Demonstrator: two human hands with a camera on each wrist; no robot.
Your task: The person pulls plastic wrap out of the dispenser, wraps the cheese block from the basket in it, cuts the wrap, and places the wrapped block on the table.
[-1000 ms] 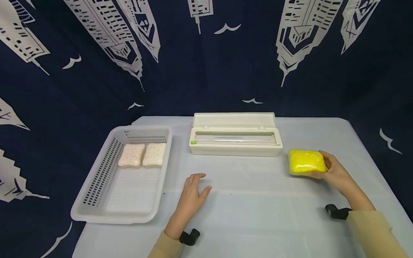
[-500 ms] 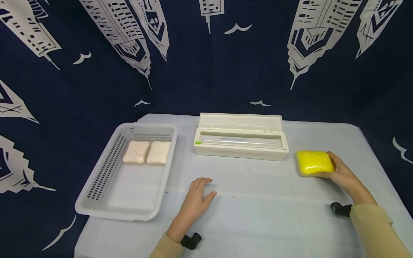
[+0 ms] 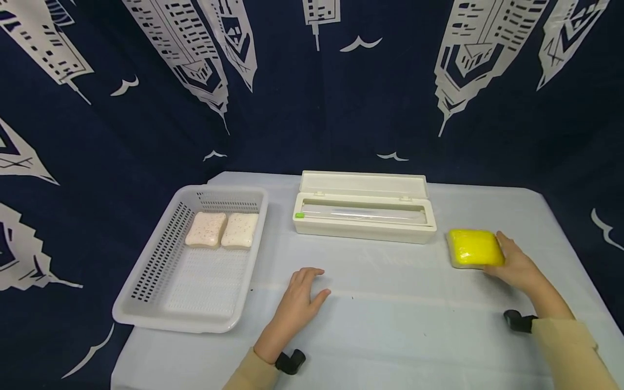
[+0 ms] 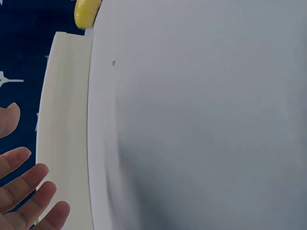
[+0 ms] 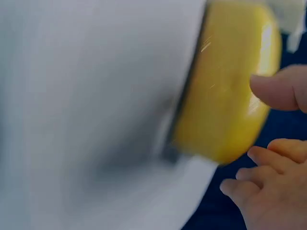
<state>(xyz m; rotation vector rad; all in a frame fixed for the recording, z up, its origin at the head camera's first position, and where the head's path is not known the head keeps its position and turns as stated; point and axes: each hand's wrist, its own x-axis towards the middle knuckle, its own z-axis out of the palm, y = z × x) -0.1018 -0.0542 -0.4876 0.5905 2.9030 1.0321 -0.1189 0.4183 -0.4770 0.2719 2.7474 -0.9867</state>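
A shiny yellow block (image 3: 475,248) with rounded corners, looking wrapped in clear film, lies on the right part of the table. My right hand (image 3: 519,266) is at its right end. In the right wrist view the thumb (image 5: 273,88) overlaps the yellow block's side, while the other fingers stand apart from it, loosely bent. My left hand (image 3: 294,304) hovers or rests over the table's middle, holding nothing, fingers relaxed and thumb spread. Beyond both hands stands a cream cling film dispenser (image 3: 363,230), its lid up, with a clear roll inside and a green piece at its left end.
A white perforated basket (image 3: 124,292) stands at the left with two pale speckled, bread-like square slices (image 3: 206,230) at its far end. The white-covered table (image 3: 390,330) meets a dark blue patterned cloth (image 3: 312,108) behind. Each wrist wears a black camera.
The yellow block has come down onto the table, and my right hand's fingers have loosened and drawn slightly right of it. My left hand has barely moved. The head view shifted a little.
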